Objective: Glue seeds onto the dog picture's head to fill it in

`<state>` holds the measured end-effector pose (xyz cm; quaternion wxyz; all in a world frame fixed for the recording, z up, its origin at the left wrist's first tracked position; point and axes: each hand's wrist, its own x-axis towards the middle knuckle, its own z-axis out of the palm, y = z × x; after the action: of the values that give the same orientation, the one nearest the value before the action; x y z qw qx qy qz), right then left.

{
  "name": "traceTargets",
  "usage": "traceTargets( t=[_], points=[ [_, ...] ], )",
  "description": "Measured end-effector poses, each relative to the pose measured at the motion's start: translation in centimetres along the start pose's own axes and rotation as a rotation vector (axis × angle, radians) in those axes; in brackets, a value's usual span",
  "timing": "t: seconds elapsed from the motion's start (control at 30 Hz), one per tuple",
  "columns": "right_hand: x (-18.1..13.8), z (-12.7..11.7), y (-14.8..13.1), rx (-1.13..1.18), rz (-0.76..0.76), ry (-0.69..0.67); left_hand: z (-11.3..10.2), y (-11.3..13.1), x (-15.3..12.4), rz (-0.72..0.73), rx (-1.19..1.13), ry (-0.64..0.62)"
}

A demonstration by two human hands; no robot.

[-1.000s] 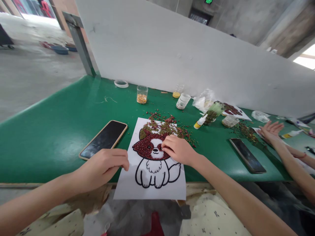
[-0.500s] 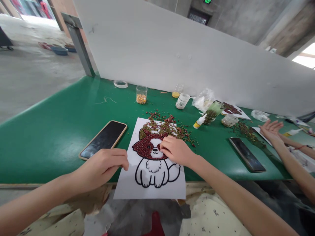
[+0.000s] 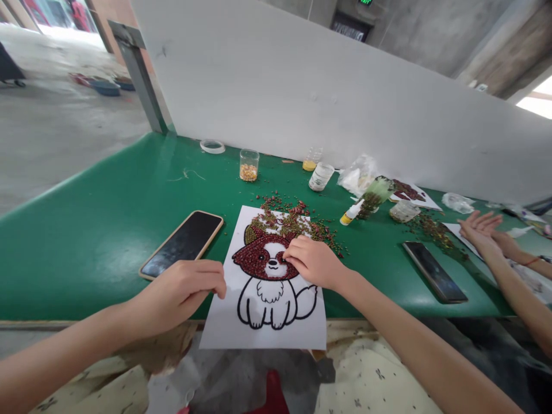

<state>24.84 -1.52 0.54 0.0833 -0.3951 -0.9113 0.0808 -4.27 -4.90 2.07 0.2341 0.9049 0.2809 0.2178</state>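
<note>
A white sheet [image 3: 224,322] with a black-outlined cartoon dog lies at the front edge of the green table [image 3: 95,230]. The dog's head is filled with dark red beans [image 3: 252,261]. My right hand [image 3: 313,261] rests on the head's right side, fingertips pinched together on the beans; what they hold is too small to name. My left hand [image 3: 183,290] lies curled, fingers pressing the sheet's left edge. Loose red and green beans [image 3: 293,221] are heaped over the sheet's top edge.
A phone [image 3: 181,242] lies left of the sheet. Behind stand a cup of yellow kernels [image 3: 249,165], a small jar [image 3: 320,176], a glue bottle [image 3: 350,213], bags and a tape ring [image 3: 213,146]. Another person's hands [image 3: 483,230] and a second phone [image 3: 434,271] are at right.
My right hand's fingertips shifted slightly over the dog's head. The other person's hands at the right moved a little. My left hand stayed put.
</note>
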Motion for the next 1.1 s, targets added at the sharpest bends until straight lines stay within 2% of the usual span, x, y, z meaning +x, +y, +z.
traceTargets(
  t=[0.6, 0.83, 1.1],
  points=[
    [-0.32, 0.06, -0.04, -0.08, -0.081, -0.052, 0.12, -0.03, 0.09, -0.008, -0.008, -0.016],
    [-0.24, 0.08, -0.04, -0.099, -0.096, -0.04, 0.32, -0.13, -0.2, -0.034, -0.021, -0.029],
    [-0.52, -0.3, 0.34, -0.092, -0.138, 0.035, 0.32, -0.1, -0.38, -0.048, -0.035, -0.036]
  ],
)
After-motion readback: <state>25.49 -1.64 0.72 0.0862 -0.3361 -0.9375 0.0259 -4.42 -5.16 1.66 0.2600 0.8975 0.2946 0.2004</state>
